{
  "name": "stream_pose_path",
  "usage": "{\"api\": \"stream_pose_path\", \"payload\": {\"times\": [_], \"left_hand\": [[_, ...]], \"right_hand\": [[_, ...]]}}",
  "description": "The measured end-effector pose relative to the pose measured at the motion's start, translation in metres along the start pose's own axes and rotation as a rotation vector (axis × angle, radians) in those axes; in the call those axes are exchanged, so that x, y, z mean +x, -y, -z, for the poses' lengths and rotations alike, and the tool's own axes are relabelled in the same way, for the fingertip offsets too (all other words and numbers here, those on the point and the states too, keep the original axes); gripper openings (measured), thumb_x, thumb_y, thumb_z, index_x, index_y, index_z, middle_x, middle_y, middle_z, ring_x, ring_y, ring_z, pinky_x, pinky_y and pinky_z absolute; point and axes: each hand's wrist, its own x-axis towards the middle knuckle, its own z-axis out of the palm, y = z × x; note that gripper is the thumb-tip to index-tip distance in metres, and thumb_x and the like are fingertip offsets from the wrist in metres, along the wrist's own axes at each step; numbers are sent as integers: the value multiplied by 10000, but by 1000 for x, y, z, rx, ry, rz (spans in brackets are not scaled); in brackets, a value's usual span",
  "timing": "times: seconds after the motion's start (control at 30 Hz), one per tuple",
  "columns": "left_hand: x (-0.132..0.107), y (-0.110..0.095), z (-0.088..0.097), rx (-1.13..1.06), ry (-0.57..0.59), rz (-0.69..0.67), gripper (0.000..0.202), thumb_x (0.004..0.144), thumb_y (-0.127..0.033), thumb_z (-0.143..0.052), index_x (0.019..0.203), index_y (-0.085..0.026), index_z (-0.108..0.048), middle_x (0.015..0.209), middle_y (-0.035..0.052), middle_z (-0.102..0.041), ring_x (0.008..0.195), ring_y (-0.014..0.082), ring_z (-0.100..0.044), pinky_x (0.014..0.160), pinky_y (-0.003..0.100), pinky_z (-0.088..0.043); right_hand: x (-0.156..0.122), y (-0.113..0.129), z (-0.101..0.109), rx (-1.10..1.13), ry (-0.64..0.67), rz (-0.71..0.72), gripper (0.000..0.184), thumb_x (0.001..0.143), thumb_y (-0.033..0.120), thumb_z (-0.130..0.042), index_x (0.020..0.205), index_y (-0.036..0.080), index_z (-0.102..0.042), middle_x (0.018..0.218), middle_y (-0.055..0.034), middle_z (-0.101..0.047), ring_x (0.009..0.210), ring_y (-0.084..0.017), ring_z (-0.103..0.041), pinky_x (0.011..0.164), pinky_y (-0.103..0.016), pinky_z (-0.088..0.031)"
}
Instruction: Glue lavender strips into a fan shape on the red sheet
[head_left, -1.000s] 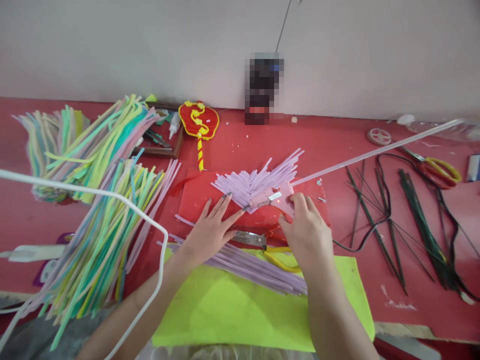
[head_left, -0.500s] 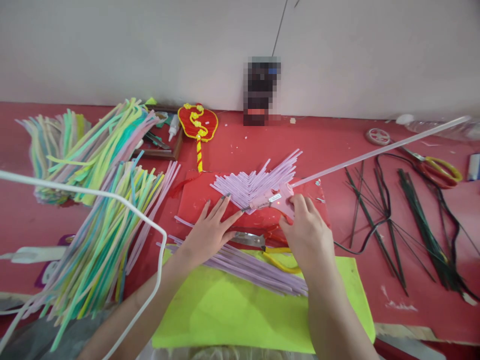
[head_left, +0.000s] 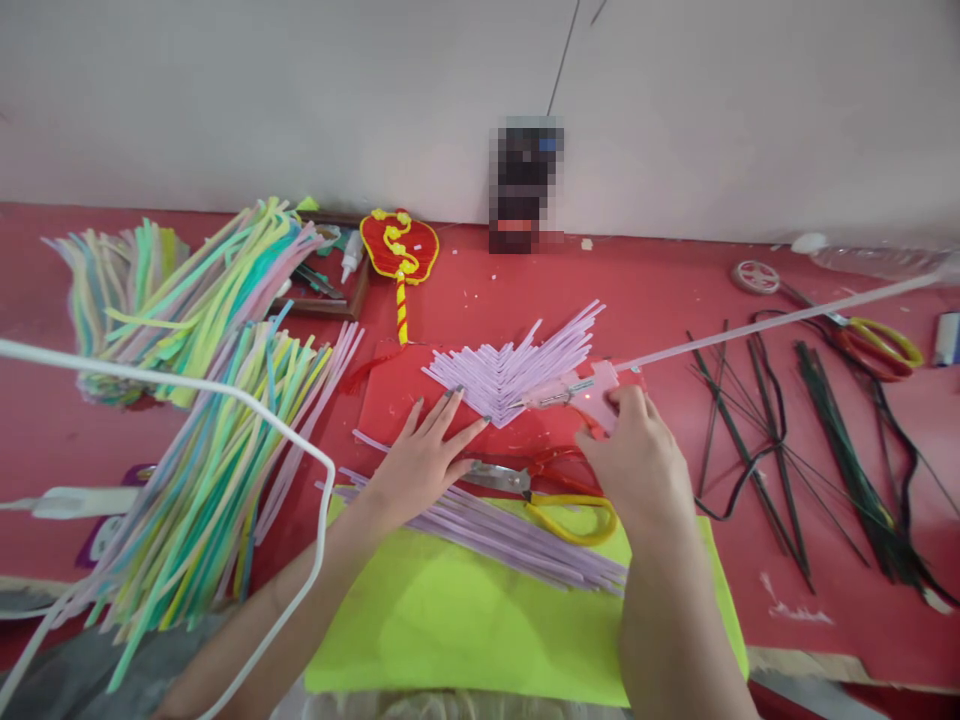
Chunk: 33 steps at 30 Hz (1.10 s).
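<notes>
My right hand [head_left: 637, 465] is closed around a pink glue gun [head_left: 581, 392] with a long clear glue stick [head_left: 780, 320] sticking out to the right. Its nozzle points left at a fan of lilac strips [head_left: 510, 370] glued in a V on a red card [head_left: 390, 400]. My left hand [head_left: 424, 455] lies flat, fingers spread, on the red card, with its fingertips at the lower left edge of the lilac fan.
Loose lilac strips [head_left: 495, 530] and yellow-handled scissors [head_left: 555, 500] lie on a lime green sheet [head_left: 465, 620]. Heaps of pastel strips [head_left: 202, 430] fill the left. Dark green wires [head_left: 840, 450], a black cord and more scissors [head_left: 877, 340] lie right. A white cable [head_left: 225, 395] arcs at left.
My right hand has drawn the glue gun to the right, away from the tip of the lilac fan. The scissors under it now show. My left hand has stayed put.
</notes>
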Motion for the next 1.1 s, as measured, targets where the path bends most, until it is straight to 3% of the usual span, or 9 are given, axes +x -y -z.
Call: {"api": "stream_pose_path", "payload": {"times": [0.3,0.63,0.73,0.83,0.9,0.97,1.1], "left_hand": [[-2,2,4,4,26,-14,465,959,-341,-409,1417,-265,-382,1555,161,-223,1429,285,-242,1120,545,-249],[-5,2,7,23,37,19,480,959,-358,-406,1425,-245,-377,1549,149,-249,1425,286,-253,1128,552,-230],[-5,2,5,23,28,33,496,960,-384,-393,1434,-240,-364,1545,151,-261,1425,284,-253,1128,554,-230],[-6,2,4,23,21,48,504,960,-399,-385,1438,-239,-358,1546,170,-246,1422,289,-261,1125,558,-228],[-6,3,3,20,17,55,508,957,-397,-397,1438,-239,-359,1546,174,-242,1418,291,-269,1125,559,-225],[-6,4,2,12,9,58,507,953,-393,-410,1436,-243,-363,1550,164,-239,1417,289,-274,1129,556,-219],[-5,6,-1,17,14,65,508,954,-404,-406,1435,-247,-364,1558,154,-219,1422,285,-261,1132,553,-214]], "right_hand": [[22,-37,-15,-54,9,-16,384,752,314,-521,1104,161,-501,1024,-141,-585,986,-287,-562,800,-390,-430],[33,-54,-15,-277,140,-115,483,762,346,-558,1194,130,-553,1116,-175,-551,1047,-319,-548,848,-431,-419],[26,-47,-9,-305,18,-110,490,770,401,-574,1187,144,-580,1115,-180,-553,1059,-343,-523,872,-485,-387],[17,-31,-7,-183,-190,-8,350,826,362,-520,1105,184,-634,1080,-153,-577,1040,-320,-516,860,-484,-376],[11,-15,-11,-64,-239,107,246,853,323,-499,980,201,-672,1021,-120,-601,991,-289,-529,847,-454,-379],[5,1,-19,18,-205,243,210,876,302,-489,903,209,-676,965,-91,-617,956,-264,-535,845,-428,-378],[-5,25,-41,86,-80,501,187,890,228,-491,948,199,-666,955,-76,-629,933,-236,-538,849,-384,-377]]}}
